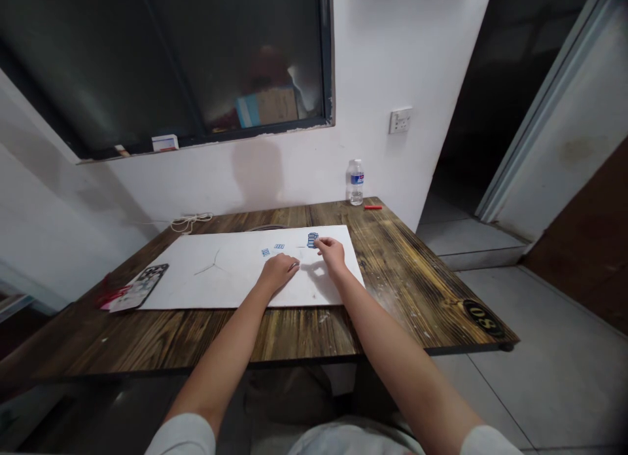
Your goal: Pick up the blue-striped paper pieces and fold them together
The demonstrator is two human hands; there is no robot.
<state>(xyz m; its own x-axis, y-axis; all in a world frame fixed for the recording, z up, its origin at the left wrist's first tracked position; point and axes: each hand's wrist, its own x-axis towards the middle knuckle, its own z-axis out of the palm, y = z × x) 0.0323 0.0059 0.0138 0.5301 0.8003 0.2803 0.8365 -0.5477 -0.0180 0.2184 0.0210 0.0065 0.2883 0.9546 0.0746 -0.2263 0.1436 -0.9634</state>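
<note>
My left hand (279,273) rests on a large white sheet (220,278) with its fingers curled, and I cannot tell whether it holds anything small. My right hand (331,253) sits just right of it, its fingertips at the lower edge of a small stack of blue-and-white printed pieces (313,239). To the left lie two similar loose pieces, one (265,252) closer to my left hand than the other (279,246). A thin grey Y-shaped mark (209,265) lies on the sheet's left part.
The sheet lies on a dark wooden table (417,298). A patterned phone (142,287) and red item (108,296) lie at its left, a coiled white cord (189,222) at the back, and a water bottle (355,182) and red stick (373,207) at the back right.
</note>
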